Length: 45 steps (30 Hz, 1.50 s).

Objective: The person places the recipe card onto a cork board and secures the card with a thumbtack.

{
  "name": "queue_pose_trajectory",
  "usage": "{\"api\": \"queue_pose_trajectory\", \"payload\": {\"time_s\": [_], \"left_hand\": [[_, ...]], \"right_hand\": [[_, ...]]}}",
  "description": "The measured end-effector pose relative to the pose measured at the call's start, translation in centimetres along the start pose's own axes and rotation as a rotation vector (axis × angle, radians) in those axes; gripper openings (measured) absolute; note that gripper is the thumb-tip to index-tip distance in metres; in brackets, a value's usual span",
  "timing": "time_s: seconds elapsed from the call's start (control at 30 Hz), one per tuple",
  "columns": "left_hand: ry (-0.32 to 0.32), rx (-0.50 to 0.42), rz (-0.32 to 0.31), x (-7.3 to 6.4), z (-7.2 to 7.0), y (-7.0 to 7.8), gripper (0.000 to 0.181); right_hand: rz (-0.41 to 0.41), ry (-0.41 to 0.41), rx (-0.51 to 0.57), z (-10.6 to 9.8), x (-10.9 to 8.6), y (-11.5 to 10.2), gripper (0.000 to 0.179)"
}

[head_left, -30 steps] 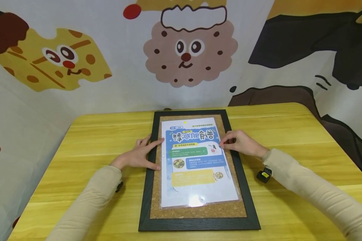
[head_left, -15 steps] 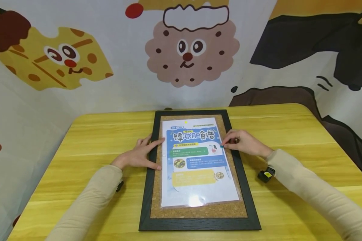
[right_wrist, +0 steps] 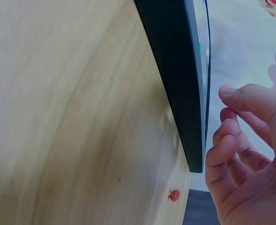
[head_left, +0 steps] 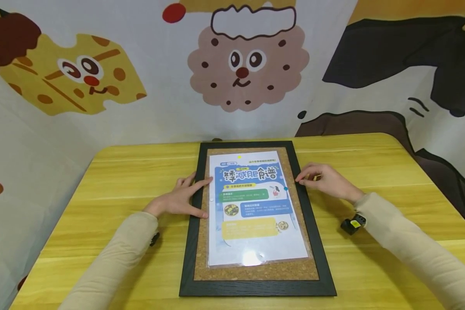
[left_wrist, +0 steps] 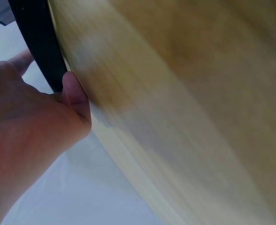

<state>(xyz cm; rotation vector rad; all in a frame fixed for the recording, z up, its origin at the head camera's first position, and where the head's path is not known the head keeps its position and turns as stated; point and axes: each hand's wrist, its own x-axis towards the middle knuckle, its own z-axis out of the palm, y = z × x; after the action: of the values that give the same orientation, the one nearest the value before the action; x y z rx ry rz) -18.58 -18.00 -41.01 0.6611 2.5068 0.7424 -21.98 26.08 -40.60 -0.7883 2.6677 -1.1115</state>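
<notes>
A laminated poster (head_left: 252, 252) with Chinese print lies on a cork board (head_left: 217, 274) in a black frame (head_left: 255, 288). A blue pushpin (head_left: 286, 188) sits at the poster's right edge, and a yellow pin (head_left: 239, 157) at its top. My left hand (head_left: 177, 199) spreads over the frame's left side, fingertip and thumb tip reaching the poster's left edge. Clear of the blue pin, my right hand (head_left: 325, 180) hovers over the frame's right side with loosely bent fingers. The right wrist view shows its thumb and fingers (right_wrist: 227, 143) holding nothing.
The board lies on a yellow wood-grain table (head_left: 131, 172). Behind it hangs a white cloth (head_left: 166, 107) with cartoon prints. A small red item (right_wrist: 174, 195) is on the wood in the right wrist view.
My right hand has let go of the blue pushpin and drawn back to the right, leaving the pin in the poster's edge. The left hand stays in place.
</notes>
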Motion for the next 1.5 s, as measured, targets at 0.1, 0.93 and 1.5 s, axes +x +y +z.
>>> {"api": "queue_pose_trajectory", "payload": {"time_s": [0.1, 0.93, 1.5], "left_hand": [[-0.001, 0.003, -0.001, 0.0, 0.0, 0.1, 0.103], [0.0, -0.004, -0.005, 0.0, 0.0, 0.1, 0.104], [0.002, -0.001, 0.005, 0.0, 0.1, 0.0, 0.103]], "right_hand": [[0.007, 0.012, -0.001, -0.4, -0.3, 0.3, 0.014], [0.06, 0.132, -0.148, -2.4, -0.8, 3.8, 0.017], [0.1, 0.061, -0.149, -2.4, -0.9, 4.3, 0.016]]}}
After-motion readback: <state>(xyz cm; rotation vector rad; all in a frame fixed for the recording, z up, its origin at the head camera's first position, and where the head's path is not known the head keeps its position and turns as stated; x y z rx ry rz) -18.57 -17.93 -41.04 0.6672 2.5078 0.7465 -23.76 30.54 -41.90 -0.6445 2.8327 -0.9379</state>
